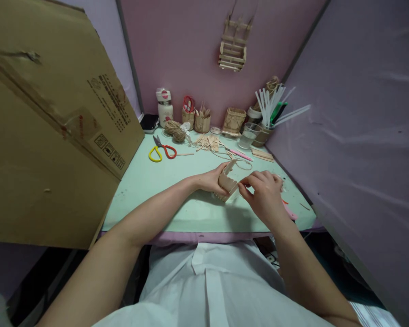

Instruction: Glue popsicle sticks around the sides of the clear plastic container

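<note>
My left hand (211, 180) is wrapped round the left side of a small holder made of wooden craft sticks (227, 182), tilted just above the pale green table. To its right, my right hand (261, 188) pinches its thumb and forefinger together at the holder's right edge. What sits between those fingertips, if anything, is too small to make out. Behind the hands lie a loop of twine (243, 164) and a pink-handled tool (241, 155). Partly hidden by my right wrist is another pink object (289, 211).
Scissors (162, 149) with yellow and red handles lie at left, near a twine ball (179, 133). Loose sticks (209, 142) are piled at the back. A plastic cup (248, 135) and a pot of white glue sticks (271, 109) stand back right. A cardboard sheet (54, 136) walls the left.
</note>
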`<state>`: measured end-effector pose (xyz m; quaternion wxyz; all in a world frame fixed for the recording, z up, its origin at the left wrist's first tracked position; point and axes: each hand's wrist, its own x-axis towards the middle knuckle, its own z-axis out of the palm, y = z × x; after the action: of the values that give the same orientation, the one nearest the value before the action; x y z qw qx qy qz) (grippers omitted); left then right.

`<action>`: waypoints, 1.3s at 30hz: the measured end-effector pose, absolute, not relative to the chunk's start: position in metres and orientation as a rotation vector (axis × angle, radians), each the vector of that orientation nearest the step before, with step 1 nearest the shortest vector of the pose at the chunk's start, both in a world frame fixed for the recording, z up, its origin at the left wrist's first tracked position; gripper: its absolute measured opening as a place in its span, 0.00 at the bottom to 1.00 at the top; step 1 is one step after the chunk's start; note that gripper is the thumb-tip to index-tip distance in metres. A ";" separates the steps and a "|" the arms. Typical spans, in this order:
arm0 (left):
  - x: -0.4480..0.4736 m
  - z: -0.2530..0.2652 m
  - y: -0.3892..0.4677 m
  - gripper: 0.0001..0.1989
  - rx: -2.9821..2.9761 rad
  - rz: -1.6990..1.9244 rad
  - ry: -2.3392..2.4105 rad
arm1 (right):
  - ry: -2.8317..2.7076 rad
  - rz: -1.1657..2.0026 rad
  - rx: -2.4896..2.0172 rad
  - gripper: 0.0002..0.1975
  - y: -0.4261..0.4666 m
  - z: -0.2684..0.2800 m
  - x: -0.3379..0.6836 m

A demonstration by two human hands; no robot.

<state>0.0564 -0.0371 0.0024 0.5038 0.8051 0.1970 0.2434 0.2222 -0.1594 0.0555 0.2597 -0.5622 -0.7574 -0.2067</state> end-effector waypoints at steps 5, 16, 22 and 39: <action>0.057 0.003 -0.038 0.55 1.937 0.594 0.470 | -2.046 -0.546 -1.522 0.10 -0.159 0.055 0.222; 0.057 0.002 -0.037 0.56 1.930 0.596 0.481 | -2.023 -0.436 -1.539 0.11 -0.162 0.052 0.222; 0.055 0.002 -0.037 0.56 1.950 0.567 0.490 | -1.865 -0.286 -1.539 0.12 -0.172 0.043 0.224; 0.055 -0.008 -0.033 0.65 1.991 0.612 0.422 | -1.708 -0.105 -1.449 0.38 -0.171 0.001 0.230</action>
<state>0.0550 -0.0328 -0.0084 0.4866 0.8184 0.1735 0.2517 0.2297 -0.1706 0.0009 0.4348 -0.5818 -0.6861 -0.0423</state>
